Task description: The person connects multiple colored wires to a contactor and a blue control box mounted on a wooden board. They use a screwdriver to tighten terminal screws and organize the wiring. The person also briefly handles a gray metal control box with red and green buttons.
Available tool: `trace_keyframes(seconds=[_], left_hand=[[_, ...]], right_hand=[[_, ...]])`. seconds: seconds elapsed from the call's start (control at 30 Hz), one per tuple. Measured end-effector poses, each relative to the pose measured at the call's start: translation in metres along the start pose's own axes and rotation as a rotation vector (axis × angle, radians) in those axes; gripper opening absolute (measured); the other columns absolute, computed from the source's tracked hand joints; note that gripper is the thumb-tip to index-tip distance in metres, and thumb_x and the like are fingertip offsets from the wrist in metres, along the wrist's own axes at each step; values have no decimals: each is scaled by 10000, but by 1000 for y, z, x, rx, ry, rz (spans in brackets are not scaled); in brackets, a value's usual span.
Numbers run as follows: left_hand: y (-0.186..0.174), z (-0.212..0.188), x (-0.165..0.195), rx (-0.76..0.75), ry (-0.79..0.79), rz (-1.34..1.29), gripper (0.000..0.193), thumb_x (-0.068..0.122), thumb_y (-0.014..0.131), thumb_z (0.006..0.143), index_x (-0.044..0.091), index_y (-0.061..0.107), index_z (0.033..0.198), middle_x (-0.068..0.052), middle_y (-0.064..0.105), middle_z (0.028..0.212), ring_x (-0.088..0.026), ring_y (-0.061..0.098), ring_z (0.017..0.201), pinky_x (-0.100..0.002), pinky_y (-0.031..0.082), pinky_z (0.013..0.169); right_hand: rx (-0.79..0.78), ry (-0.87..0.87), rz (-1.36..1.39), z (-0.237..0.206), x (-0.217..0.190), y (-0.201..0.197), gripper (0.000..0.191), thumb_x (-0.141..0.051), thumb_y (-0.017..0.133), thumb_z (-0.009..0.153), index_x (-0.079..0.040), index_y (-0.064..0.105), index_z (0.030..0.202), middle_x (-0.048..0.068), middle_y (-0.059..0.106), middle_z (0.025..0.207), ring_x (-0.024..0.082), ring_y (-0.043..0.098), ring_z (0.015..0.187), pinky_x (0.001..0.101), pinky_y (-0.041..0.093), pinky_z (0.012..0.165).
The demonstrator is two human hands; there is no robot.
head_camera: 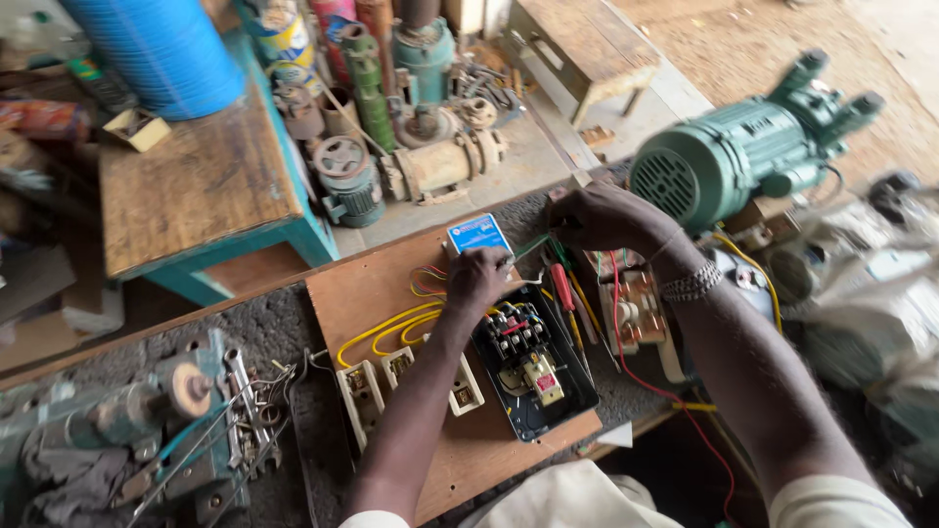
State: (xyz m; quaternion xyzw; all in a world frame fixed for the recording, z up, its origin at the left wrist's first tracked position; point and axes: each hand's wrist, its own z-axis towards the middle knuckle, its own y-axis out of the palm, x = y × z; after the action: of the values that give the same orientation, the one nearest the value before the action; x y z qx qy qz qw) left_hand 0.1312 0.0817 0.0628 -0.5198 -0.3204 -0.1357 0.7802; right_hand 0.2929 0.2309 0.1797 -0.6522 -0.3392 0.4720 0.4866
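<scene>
— Lay where, relative to the hands?
— Straight ahead, at the far edge of the wooden board (pixel 391 293) on the surface: small blue-faced box (pixel 478 235), long axis running left to right. Nearer the left hand (pixel 476 278), curled just under it, touching its lower edge. Right hand (pixel 599 217) just beside, closed on green wires (pixel 533 246).
— Hidden?
— Left fingertips, tucked under; couldn't tell whether gripping. Box's underside too. Wire ends lost among the black starter box (pixel 533 367).
</scene>
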Motion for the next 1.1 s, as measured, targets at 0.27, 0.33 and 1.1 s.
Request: trace_keyframes(seconds=[0.27, 0.33, 1.1], left_hand=[[0, -11, -14, -41, -51, -712, 171, 164, 751, 878, 45, 752, 1000, -22, 760, 898, -100, 696, 817, -296, 580, 770], [-10, -2, 1, -87, 79, -655, 170, 190, 767, 891, 56, 751, 993, -6, 758, 897, -81, 689, 831, -274, 567, 775], [-98, -64, 122, 379, 266, -961, 399, 424, 455, 1144, 72, 457, 954, -17, 430, 904, -144, 430, 895, -288, 395, 856]], right_hand=[[-65, 33, -148, -5, 26, -19, 370, -469, 776, 828, -215, 770, 1097, 82, 773, 958, 284, 749, 857, 428, 582, 754], [-152, 26, -111, 1, 41, -21, 459, -500, 813, 786, -203, 751, 1131, 53, 774, 1037, 255, 758, 914, 408, 603, 804], [-12, -710, 1466, 11, -81, 39, 343, -57, 699, 1015, -4, 540, 1315, 13, 627, 1146, 66, 580, 1090, 256, 518, 955]])
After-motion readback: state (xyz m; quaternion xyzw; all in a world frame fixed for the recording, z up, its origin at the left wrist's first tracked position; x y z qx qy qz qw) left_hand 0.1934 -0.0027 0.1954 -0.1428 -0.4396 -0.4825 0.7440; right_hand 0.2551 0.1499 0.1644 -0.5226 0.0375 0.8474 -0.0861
